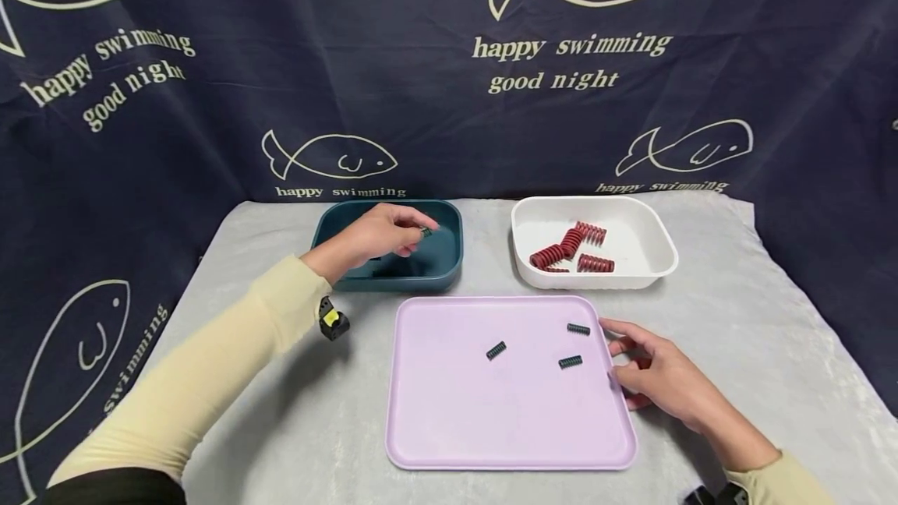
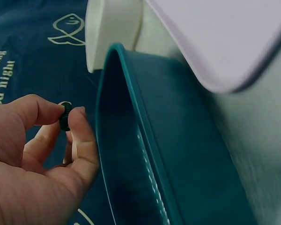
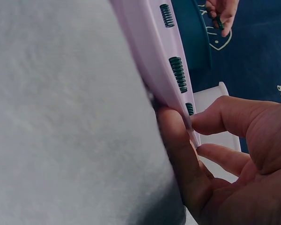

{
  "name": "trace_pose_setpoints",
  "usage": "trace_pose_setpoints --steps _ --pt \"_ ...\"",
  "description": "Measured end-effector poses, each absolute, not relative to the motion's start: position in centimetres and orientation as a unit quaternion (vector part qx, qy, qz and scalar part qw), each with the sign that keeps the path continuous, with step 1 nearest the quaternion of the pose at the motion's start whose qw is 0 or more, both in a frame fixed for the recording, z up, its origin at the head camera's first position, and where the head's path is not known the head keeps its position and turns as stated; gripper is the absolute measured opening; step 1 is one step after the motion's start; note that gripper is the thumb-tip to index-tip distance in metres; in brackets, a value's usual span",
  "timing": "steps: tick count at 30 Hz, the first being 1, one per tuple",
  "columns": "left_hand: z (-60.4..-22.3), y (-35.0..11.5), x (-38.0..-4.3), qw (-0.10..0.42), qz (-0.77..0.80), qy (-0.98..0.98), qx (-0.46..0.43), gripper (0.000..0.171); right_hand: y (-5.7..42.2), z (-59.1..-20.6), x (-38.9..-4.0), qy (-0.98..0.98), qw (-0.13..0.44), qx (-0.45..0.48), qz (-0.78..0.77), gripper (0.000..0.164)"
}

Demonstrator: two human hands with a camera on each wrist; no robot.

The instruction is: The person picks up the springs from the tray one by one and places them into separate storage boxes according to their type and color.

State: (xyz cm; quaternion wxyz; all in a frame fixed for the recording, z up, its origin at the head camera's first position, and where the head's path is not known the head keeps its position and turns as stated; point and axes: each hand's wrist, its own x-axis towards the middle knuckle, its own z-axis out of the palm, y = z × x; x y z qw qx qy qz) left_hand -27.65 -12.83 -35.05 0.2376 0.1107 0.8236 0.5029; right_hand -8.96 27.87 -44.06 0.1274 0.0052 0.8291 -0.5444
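My left hand point(image 1: 382, 232) is over the dark teal bin point(image 1: 400, 284), pinching a small dark green spring point(image 2: 65, 117) between thumb and fingertips. Something dark shows inside that bin, mostly hidden behind the hand. With thumb and fingers on either side of its rim, my right hand point(image 1: 659, 376) grips the right edge of the lilac tray point(image 1: 505, 419). Three dark green springs lie apart on the tray: one near the middle point(image 1: 496, 350), one toward the upper right point(image 1: 578, 329), and another just below that one point(image 1: 570, 362).
A white bin point(image 1: 648, 263) stands behind the tray to the right, with several red springs point(image 1: 595, 263) inside. Grey cloth point(image 1: 337, 411) covers the table. Behind it hangs a navy curtain point(image 1: 435, 100) printed with fish and lettering.
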Motion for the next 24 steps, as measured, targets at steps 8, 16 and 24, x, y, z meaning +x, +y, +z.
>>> trace_pose_setpoints --steps 8,16,24 --pt "-35.1 -14.5 -28.7 0.255 0.469 0.838 0.11 0.036 27.7 -43.9 -9.1 0.832 0.127 0.007 -0.539 0.073" --pt "-36.6 -15.9 -30.1 0.297 0.426 0.848 0.108 0.037 27.7 -44.0 -9.1 0.831 0.133 0.008 -0.54 0.073" --pt "-37.5 -16.3 -30.8 0.337 0.399 0.848 0.095 0.035 27.8 -44.0 -9.2 0.834 0.137 0.014 -0.535 0.074"
